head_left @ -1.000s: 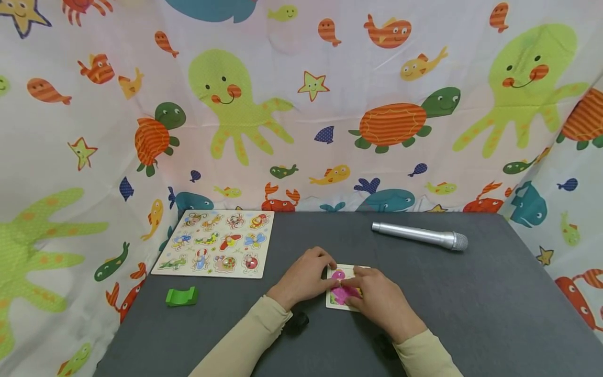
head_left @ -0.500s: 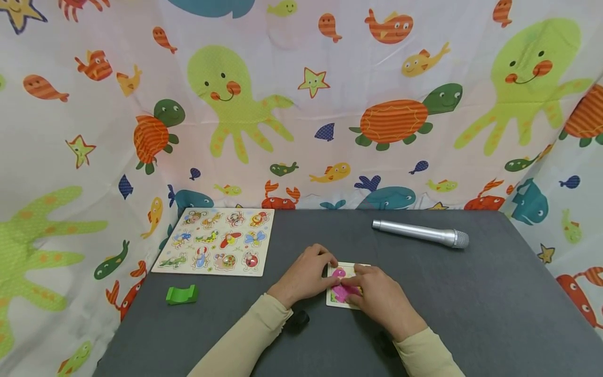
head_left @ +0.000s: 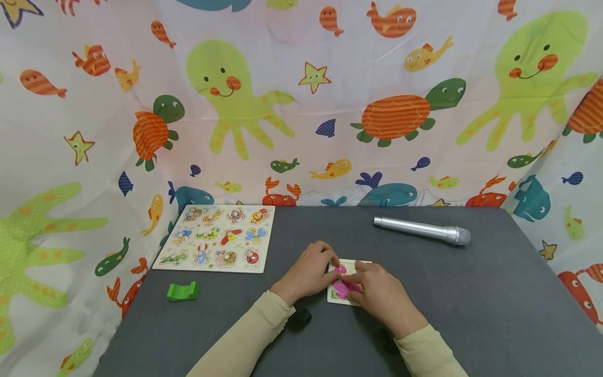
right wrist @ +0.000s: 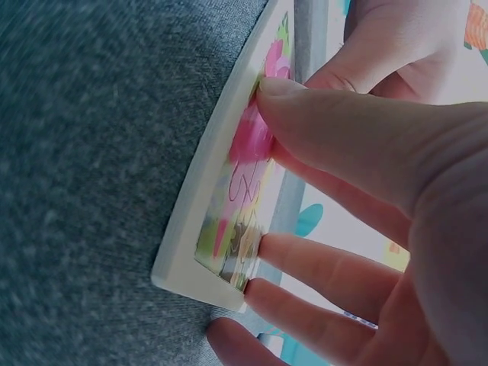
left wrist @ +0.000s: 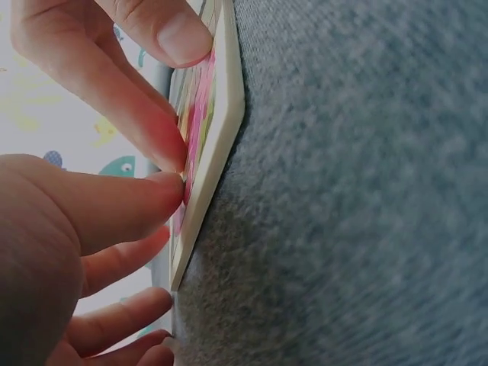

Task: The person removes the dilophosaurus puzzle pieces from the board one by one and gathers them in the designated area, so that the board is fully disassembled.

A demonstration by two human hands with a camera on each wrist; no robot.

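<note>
A small cream-framed jigsaw puzzle (head_left: 343, 302) with a pink figure (head_left: 340, 290) lies on the grey table between both hands. My left hand (head_left: 308, 272) touches it from the left; the left wrist view has its thumb (left wrist: 145, 200) on the picture near the pale rim (left wrist: 226, 114), other fingers at the far side. From the right, my right hand (head_left: 387, 298) presses its thumb (right wrist: 305, 107) on the pink part, with the remaining fingers spread along the puzzle's far side. Seams between pieces show in the right wrist view. Fingers cover part of the picture.
At the back left lies a larger board (head_left: 216, 238) with bug pictures. A green curved block (head_left: 182, 291) sits in front of it. A silver microphone (head_left: 421, 231) lies at the back right. A patterned sea-animal curtain (head_left: 301, 120) hangs behind the table.
The head view has tilted slightly downward, so the scene sits a little higher. Both hands stay on the puzzle, with only slight finger shifts.
</note>
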